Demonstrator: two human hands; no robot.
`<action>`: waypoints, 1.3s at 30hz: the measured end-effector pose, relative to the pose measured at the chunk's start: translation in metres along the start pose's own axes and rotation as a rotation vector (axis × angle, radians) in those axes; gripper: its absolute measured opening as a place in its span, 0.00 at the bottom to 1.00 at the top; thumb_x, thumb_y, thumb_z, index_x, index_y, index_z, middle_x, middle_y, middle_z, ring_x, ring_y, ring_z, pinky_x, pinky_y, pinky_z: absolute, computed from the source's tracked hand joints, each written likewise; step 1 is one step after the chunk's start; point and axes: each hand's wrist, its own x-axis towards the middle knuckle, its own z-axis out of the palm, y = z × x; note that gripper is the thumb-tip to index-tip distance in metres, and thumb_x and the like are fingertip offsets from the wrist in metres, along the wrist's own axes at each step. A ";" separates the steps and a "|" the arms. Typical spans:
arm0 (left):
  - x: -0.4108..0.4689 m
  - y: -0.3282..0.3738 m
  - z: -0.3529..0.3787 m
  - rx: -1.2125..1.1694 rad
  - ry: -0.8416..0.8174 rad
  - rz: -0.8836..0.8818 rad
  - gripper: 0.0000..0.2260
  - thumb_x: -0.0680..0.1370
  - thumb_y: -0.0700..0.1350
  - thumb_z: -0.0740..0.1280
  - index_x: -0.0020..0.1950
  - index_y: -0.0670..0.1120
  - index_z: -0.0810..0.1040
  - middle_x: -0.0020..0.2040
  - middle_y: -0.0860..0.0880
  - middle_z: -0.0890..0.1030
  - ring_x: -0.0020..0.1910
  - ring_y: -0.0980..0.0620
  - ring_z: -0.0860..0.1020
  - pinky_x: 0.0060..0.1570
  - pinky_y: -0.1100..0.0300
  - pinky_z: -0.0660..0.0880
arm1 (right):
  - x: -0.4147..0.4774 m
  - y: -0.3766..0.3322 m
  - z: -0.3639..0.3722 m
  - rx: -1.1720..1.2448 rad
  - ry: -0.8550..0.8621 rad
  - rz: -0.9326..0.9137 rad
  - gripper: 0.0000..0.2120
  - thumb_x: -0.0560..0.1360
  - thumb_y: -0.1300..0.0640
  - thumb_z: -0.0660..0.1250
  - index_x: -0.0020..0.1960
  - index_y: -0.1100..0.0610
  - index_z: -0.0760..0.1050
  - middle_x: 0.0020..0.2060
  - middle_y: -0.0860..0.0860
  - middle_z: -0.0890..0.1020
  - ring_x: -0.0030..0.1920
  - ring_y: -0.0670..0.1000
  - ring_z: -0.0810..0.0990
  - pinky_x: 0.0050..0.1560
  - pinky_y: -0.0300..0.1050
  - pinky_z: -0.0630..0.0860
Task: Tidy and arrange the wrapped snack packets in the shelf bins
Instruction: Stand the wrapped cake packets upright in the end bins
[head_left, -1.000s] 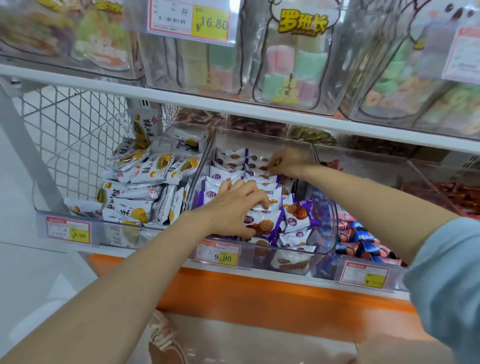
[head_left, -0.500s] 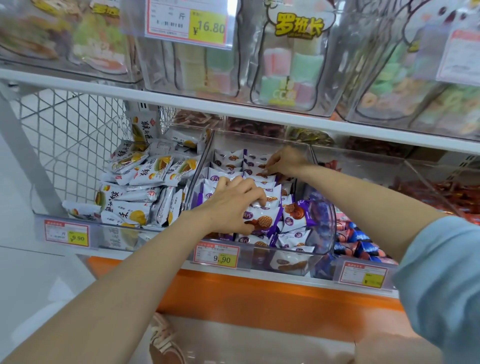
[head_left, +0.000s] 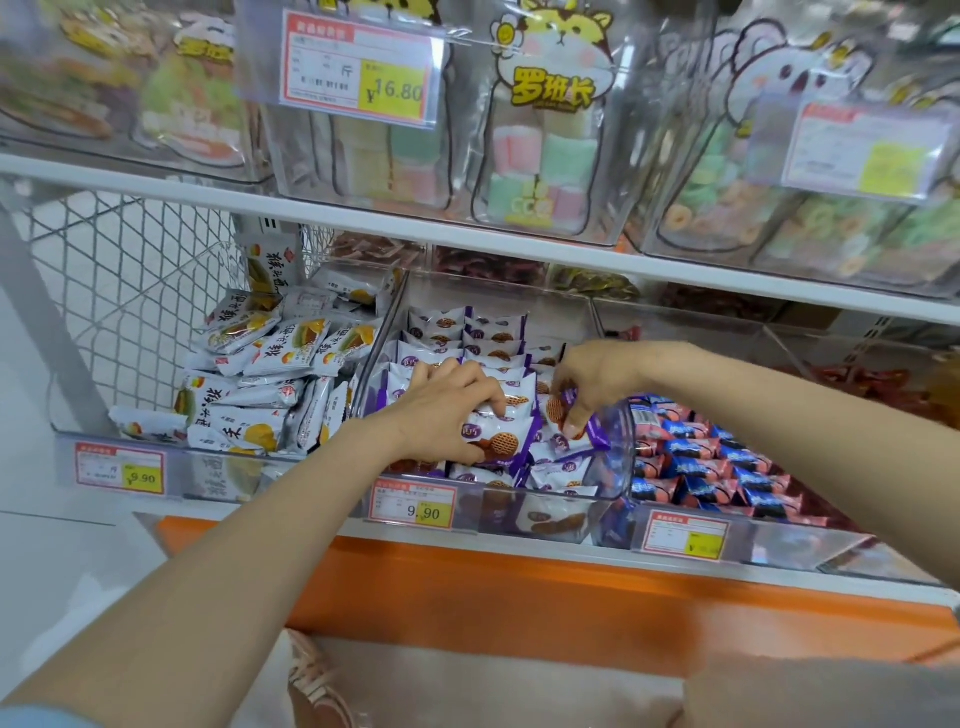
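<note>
White metal shelving (head_left: 519, 254) carries clear, hard plastic bins. At far left, crinkly white packets (head_left: 270, 358) lie heaped beside diamond wire mesh (head_left: 130, 275). Within the middle bin (head_left: 619, 452), the left hand (head_left: 447, 410) curls around upright glossy purple-and-white packets (head_left: 467, 332). Just right, the right hand (head_left: 597, 376) pinches one loose packet (head_left: 557, 408). Blue wrappers (head_left: 727, 467) fill the right bin.

left hand (head_left: 441, 410) holds purple packets (head_left: 470, 332) | right hand (head_left: 592, 379) pinches loose packet (head_left: 563, 410)

The left hand (head_left: 447, 410) and right hand (head_left: 597, 379) are bare, forearms too; a light blue sleeve (head_left: 36, 719) shows near left, a pinkish shoe (head_left: 317, 691) below.
</note>
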 end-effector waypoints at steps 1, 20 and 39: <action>0.000 0.001 0.000 0.005 0.008 -0.006 0.20 0.70 0.53 0.72 0.58 0.55 0.67 0.52 0.56 0.63 0.54 0.56 0.61 0.51 0.59 0.54 | -0.008 0.000 -0.004 0.035 0.048 0.015 0.22 0.67 0.45 0.75 0.55 0.57 0.78 0.49 0.50 0.82 0.48 0.52 0.78 0.50 0.46 0.74; -0.014 -0.005 -0.019 -0.100 0.020 -0.069 0.12 0.74 0.40 0.69 0.55 0.52 0.75 0.58 0.53 0.72 0.62 0.53 0.65 0.63 0.55 0.58 | -0.038 -0.045 0.066 0.925 0.368 0.070 0.17 0.65 0.63 0.78 0.40 0.55 0.69 0.28 0.54 0.79 0.33 0.55 0.82 0.44 0.53 0.82; -0.031 -0.002 -0.019 -0.065 0.021 -0.056 0.11 0.69 0.52 0.74 0.46 0.49 0.79 0.49 0.53 0.75 0.50 0.55 0.71 0.47 0.59 0.67 | -0.027 -0.060 0.074 0.693 0.370 0.088 0.10 0.69 0.54 0.75 0.45 0.58 0.80 0.40 0.46 0.76 0.41 0.47 0.78 0.44 0.42 0.76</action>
